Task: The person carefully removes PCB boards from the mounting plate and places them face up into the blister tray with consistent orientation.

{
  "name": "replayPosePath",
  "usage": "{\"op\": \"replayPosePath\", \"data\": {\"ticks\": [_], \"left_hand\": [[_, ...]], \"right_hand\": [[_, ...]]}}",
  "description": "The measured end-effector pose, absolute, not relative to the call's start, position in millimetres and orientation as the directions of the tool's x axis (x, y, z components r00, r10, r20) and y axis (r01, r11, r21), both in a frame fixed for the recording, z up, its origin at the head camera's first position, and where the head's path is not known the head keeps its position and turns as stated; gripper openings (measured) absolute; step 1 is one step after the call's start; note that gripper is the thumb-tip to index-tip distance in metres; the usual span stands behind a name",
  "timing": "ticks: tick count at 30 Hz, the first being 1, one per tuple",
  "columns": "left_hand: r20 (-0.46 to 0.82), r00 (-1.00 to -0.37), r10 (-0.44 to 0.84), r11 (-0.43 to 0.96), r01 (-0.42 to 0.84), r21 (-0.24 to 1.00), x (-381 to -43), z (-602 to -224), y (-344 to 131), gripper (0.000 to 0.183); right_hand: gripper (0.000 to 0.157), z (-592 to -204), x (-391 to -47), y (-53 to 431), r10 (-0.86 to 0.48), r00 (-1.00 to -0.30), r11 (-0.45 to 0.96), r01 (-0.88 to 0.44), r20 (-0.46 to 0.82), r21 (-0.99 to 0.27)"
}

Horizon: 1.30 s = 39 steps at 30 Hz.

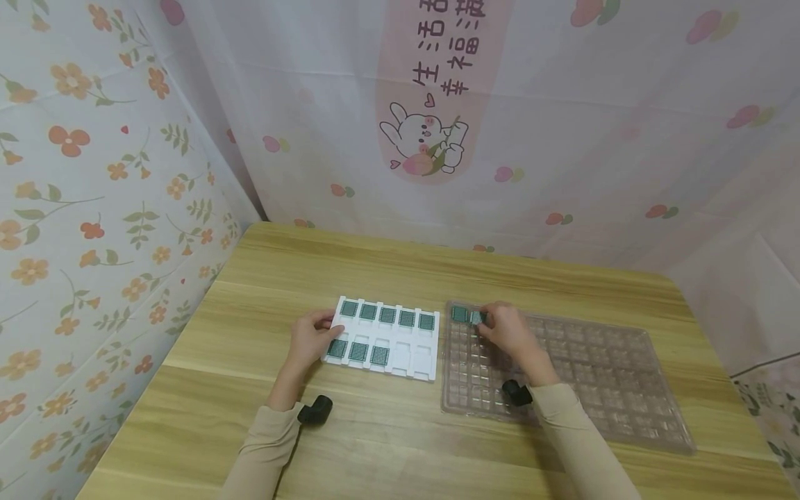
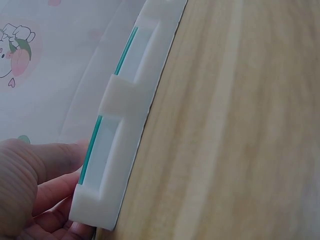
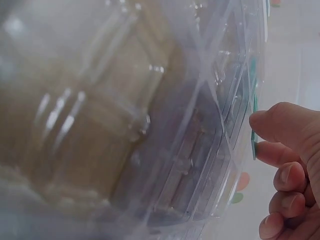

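A white tray (image 1: 409, 340) lies on the table, with several small green square circuit boards (image 1: 387, 316) in its two rows of pockets. Two pockets at its lower right show bare white. My left hand (image 1: 310, 338) grips the tray's left end, its thumb at the rim; the left wrist view shows the thumb beside a green board edge (image 2: 91, 150). In the head view, my right hand (image 1: 509, 330) pinches a small green circuit board (image 1: 477, 317) over the top-left part of a clear plastic tray (image 1: 600, 368). Another green board (image 1: 460, 314) sits in that tray's corner pocket.
The clear tray has many small pockets and stands just right of the white tray on the wood-grain table (image 1: 387, 430). Behind the table hangs a printed curtain (image 1: 300, 139), with a floral curtain (image 1: 94, 208) at the left. Each wrist wears a black device (image 1: 315, 410).
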<state>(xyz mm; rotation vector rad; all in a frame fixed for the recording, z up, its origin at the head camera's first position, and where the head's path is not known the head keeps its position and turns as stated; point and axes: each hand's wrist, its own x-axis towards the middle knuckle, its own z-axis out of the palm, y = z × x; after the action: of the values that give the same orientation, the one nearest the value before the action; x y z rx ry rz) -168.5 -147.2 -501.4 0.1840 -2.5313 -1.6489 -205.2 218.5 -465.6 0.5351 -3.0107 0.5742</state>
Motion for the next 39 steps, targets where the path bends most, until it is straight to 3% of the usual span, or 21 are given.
{"op": "replayPosePath", "data": {"ticks": [11,39], "left_hand": [[0.022,-0.987,-0.160,0.416,-0.047,0.908,-168.5,-501.8,-147.6,0.034],[0.073,-0.986,-0.153,0.413,0.004,0.911,-167.4,-500.7,-147.6,0.032]], "right_hand": [[0.030,-465.4,-206.9,220.8,-0.336,-0.933,0.894,-0.358,0.128,-0.268],[0.029,-465.5,-209.8,221.2,-0.330,-0.941,0.896,-0.339,0.078,-0.288]]}}
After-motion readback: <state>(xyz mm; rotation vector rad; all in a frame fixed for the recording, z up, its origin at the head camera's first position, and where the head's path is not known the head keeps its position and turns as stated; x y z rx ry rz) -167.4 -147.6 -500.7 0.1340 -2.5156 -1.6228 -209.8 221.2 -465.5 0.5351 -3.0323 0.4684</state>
